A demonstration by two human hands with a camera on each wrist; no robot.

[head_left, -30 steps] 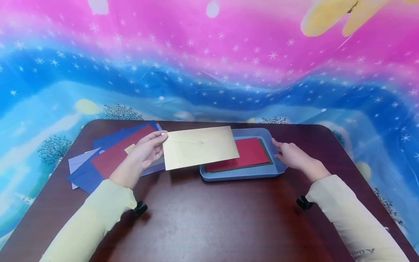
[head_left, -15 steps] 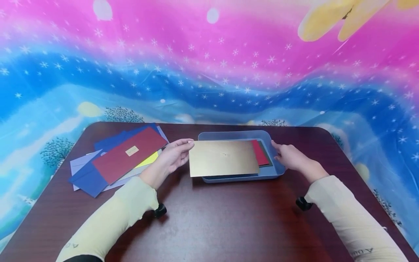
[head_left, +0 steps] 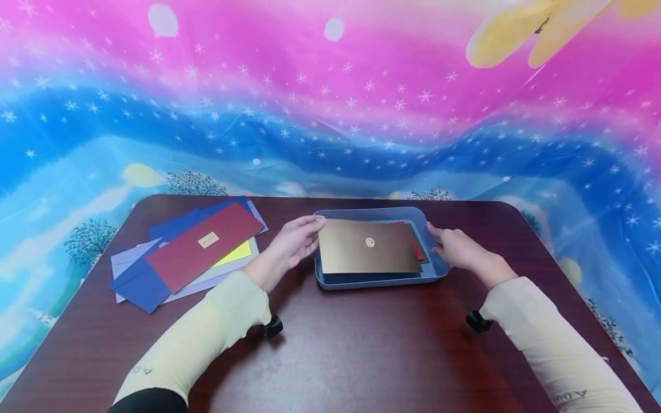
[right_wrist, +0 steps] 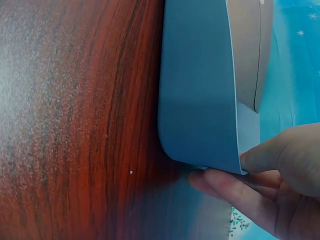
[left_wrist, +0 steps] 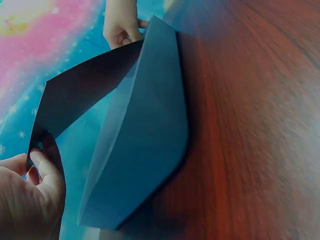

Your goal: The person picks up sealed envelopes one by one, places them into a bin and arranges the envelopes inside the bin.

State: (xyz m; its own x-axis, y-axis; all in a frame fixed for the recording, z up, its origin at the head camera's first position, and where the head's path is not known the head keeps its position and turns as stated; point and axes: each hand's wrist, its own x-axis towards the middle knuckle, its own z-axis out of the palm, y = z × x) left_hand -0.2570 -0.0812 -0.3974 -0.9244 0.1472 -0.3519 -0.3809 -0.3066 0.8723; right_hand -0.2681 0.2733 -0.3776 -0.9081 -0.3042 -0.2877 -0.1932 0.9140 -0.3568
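Note:
My left hand (head_left: 294, 241) pinches a gold envelope (head_left: 356, 258) with a round seal at its left end. The envelope slopes down rightward into a blue-grey tray (head_left: 382, 282); in the left wrist view its raised end (left_wrist: 60, 105) stands above the tray wall (left_wrist: 150, 120). Beneath it, a red envelope (head_left: 417, 250) and a dark green one (head_left: 423, 253) show only at their right ends, the rest hidden. My right hand (head_left: 457, 245) grips the tray's right end, thumb inside and fingers outside the wall (right_wrist: 200, 90) in the right wrist view.
Left of the tray lies a fanned pile of envelopes: a dark red one (head_left: 229, 229) with a cream label on top, blue ones (head_left: 142, 281), a lavender one (head_left: 129, 257) and a yellow piece (head_left: 236, 253). The brown table (head_left: 361, 344) ends before a patterned cloth backdrop (head_left: 330, 115).
My left hand has carried the gold envelope rightward and down from beside the pile to the tray, uncovering more of the pile. My right hand has stayed on the tray.

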